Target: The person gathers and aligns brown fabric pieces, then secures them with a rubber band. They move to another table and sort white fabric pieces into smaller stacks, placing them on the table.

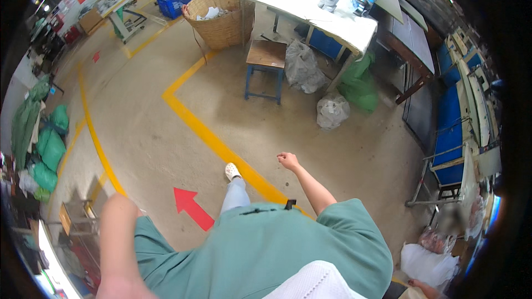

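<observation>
My right hand [287, 160] hangs in front of my body above the concrete floor, its fingers curled in. I see nothing held in it, and it touches nothing. My left arm is bent sharply, with the forearm [117, 243] running back down to the lower left edge. Only the start of my left hand [123, 289] shows there; its fingers are hidden, so what it touches cannot be told. Below me are a green shirt [260, 249], one light-blue trouser leg and a white clog [231, 171] on the floor. White perforated fabric [313, 282] covers part of the lower edge.
Yellow floor lines [208, 138] and a red arrow [194, 208] mark the floor. Ahead stand a wicker basket [221, 30], a wooden-topped stool [266, 55], a lit table [310, 14] and stuffed bags [332, 111]. Green sacks [50, 147] lie left; racks [451, 133] line the right.
</observation>
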`<state>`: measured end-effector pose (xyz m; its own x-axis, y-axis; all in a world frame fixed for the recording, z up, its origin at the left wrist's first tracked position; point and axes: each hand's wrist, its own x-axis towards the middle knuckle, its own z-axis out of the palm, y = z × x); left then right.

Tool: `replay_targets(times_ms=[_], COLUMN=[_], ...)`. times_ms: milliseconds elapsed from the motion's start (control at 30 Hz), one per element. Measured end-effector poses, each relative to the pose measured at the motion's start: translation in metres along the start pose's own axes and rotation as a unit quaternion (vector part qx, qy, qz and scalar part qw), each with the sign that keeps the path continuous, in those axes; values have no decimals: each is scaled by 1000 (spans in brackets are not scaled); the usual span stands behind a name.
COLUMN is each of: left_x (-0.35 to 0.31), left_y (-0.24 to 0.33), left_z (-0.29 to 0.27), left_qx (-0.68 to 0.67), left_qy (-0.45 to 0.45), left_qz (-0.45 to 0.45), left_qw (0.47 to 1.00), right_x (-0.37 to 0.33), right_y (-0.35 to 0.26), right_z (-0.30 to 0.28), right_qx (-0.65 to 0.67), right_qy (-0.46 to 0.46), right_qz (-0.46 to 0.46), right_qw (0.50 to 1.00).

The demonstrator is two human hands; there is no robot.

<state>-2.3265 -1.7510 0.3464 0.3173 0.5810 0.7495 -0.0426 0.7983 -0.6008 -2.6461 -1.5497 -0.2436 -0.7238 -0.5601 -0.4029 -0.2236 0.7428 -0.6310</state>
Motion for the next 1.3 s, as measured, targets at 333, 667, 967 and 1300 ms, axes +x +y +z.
replay_targets(times_ms=[333,667,967,1300], left_x=[-494,-764,-958,-1048], left_y=[-53,16,-72,-163], left_z=[143,181,247,468], left_qx=[-191,-398,-268,-404], left_qy=[-458,-648,-824,-754], left_qz=[-735,-649,-498,-517], left_qw=[463,1,-3,-4], right_x=[62,274,581,756], right_y=[20,-56,-195,-243], right_z=[52,-11,-208,-423], right_qx=[-28,78,111,-42], right_qy=[-243,-120,313,587], right_qz=[309,432,26,93], right_qw=[919,890,943,803])
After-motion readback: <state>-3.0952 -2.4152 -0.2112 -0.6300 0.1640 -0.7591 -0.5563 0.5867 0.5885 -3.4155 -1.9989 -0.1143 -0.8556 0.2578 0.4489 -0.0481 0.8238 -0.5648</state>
